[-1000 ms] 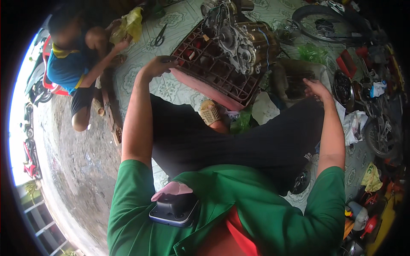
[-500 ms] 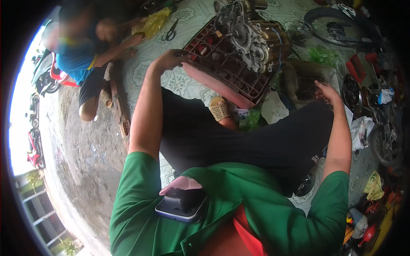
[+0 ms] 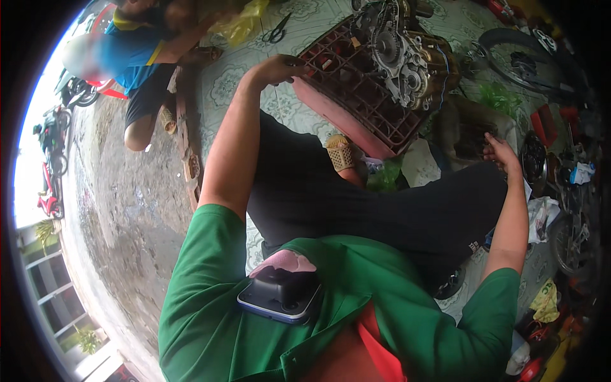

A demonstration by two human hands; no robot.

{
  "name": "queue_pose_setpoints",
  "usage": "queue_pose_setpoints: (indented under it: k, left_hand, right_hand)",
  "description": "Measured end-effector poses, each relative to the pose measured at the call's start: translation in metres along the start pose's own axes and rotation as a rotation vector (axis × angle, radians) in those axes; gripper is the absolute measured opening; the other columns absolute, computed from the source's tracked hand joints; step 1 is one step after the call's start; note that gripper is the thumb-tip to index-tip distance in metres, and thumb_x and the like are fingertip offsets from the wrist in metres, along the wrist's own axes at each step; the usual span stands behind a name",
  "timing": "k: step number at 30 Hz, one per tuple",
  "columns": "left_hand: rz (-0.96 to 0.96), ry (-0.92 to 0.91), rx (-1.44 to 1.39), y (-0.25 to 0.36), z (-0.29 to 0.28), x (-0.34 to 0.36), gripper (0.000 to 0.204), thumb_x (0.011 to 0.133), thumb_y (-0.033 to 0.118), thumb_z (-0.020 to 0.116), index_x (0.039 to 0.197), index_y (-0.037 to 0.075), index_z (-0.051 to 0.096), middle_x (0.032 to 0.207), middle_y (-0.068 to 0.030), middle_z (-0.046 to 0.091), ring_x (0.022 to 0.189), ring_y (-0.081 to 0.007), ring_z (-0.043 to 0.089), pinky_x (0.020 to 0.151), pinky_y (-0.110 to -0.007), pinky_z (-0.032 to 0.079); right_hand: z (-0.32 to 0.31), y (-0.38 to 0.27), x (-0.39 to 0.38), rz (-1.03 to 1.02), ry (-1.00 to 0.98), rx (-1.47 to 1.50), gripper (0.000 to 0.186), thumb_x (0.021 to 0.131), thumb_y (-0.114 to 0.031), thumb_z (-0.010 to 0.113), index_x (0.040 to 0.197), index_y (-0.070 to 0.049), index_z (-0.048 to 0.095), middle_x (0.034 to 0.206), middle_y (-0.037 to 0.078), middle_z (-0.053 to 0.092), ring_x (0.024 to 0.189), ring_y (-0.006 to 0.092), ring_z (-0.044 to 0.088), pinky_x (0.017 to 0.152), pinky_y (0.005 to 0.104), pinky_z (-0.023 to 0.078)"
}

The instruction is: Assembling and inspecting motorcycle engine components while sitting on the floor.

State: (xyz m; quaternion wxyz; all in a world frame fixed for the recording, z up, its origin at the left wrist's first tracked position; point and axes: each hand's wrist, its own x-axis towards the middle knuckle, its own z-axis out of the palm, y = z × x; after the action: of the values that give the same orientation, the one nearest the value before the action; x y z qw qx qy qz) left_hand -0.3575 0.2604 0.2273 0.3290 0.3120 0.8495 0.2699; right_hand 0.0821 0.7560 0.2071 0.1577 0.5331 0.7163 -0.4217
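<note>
My left hand [image 3: 279, 70] hangs by the left corner of a reddish plastic crate [image 3: 340, 121]. Its fingers are loosely bent and apart, the tips beside the crate's rim, with nothing visible in them; whether they touch it I cannot tell. On the crate's grid top sits a motorcycle engine [image 3: 414, 60] with its gears and chain exposed. My right hand [image 3: 501, 154] is just beyond my right knee, fingers slightly bent and apart, nothing seen in it. A grimy shallow tray [image 3: 468, 127] with dark contents lies right beside that hand.
At the upper left a person in a blue shirt [image 3: 130, 54] crouches near a yellow plastic bag [image 3: 245, 24]. Scissors [image 3: 278, 28] lie on the tiled floor. A wheel [image 3: 528, 60], a red box [image 3: 544, 124] and motorcycle parts crowd the right. My sandalled foot [image 3: 340, 156] is against the crate.
The view has shifted, so the crate and engine appear farther right and slightly higher. The other person has leaned lower. My hands keep nearly the same places beside the crate and tray.
</note>
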Motion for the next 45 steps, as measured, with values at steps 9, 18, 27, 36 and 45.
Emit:
queue_pose_setpoints:
  k: [9, 18, 27, 36, 45]
  left_hand:
    - [-0.028, -0.034, 0.012, 0.003, -0.001, 0.001, 0.056, 0.086, 0.053, 0.065, 0.125, 0.013, 0.065, 0.108, -0.0006, 0.07, 0.092, -0.0136, 0.063, 0.068, -0.027, 0.048]
    - [-0.002, -0.008, -0.004, -0.002, -0.002, 0.003, 0.062, 0.082, 0.058, 0.066, 0.128, 0.017, 0.065, 0.11, -0.0062, 0.071, 0.093, -0.0189, 0.069, 0.064, -0.03, 0.05]
    - [0.01, -0.055, 0.008, -0.003, -0.006, 0.003, 0.062, 0.082, 0.057, 0.067, 0.13, 0.018, 0.063, 0.111, -0.006, 0.071, 0.094, -0.0187, 0.069, 0.064, -0.03, 0.05]
    - [-0.008, -0.02, 0.028, -0.009, -0.002, 0.006, 0.064, 0.082, 0.06, 0.065, 0.13, 0.018, 0.063, 0.113, -0.0088, 0.07, 0.097, -0.0211, 0.069, 0.069, -0.034, 0.052]
    - [-0.017, -0.032, 0.014, -0.003, -0.004, 0.0, 0.064, 0.08, 0.061, 0.066, 0.128, 0.018, 0.064, 0.115, -0.0078, 0.069, 0.1, -0.0219, 0.068, 0.071, -0.037, 0.052]
  right_hand:
    - [-0.003, 0.006, 0.007, 0.017, -0.008, -0.022, 0.074, 0.085, -0.067, 0.06, 0.139, -0.019, 0.047, 0.087, -0.001, 0.064, 0.071, 0.0085, 0.063, 0.05, 0.0256, 0.029]
    - [-0.003, 0.006, 0.011, 0.016, 0.008, -0.025, 0.074, 0.085, -0.068, 0.059, 0.139, -0.019, 0.047, 0.089, 0.0, 0.065, 0.068, 0.0089, 0.064, 0.05, 0.0265, 0.03]
    - [-0.003, 0.006, 0.012, 0.019, -0.008, -0.017, 0.074, 0.085, -0.068, 0.059, 0.139, -0.019, 0.047, 0.09, 0.0, 0.065, 0.068, 0.0095, 0.064, 0.051, 0.0272, 0.031]
    - [0.005, -0.002, -0.002, -0.025, 0.027, 0.008, 0.067, 0.086, -0.066, 0.06, 0.121, -0.01, 0.057, 0.083, 0.001, 0.064, 0.066, 0.0104, 0.064, 0.046, 0.025, 0.03]
    - [0.005, -0.003, -0.005, -0.015, 0.049, 0.003, 0.061, 0.087, -0.066, 0.059, 0.117, -0.013, 0.06, 0.081, 0.0, 0.064, 0.065, 0.0103, 0.064, 0.048, 0.0257, 0.03]
